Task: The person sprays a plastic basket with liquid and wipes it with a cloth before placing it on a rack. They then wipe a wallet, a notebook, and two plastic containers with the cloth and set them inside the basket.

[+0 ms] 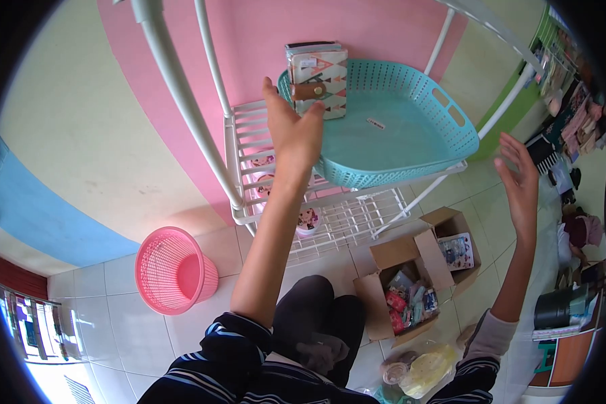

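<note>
My left hand is at the near left side of a patterned wallet with a brown snap strap, its thumb and fingers apart. The wallet stands upright with others behind it, at the left end of a turquoise basket. A small label lies on the basket's floor. The basket rests on a white rack. To the right of the basket, my right hand hangs in the air with its fingers spread, touching nothing.
A pink wastebasket stands on the tiled floor at left. Below the rack are an open carton of small packs, a second carton and yellowish plastic. Round pink containers sit lower on the rack. Clothes hang at right.
</note>
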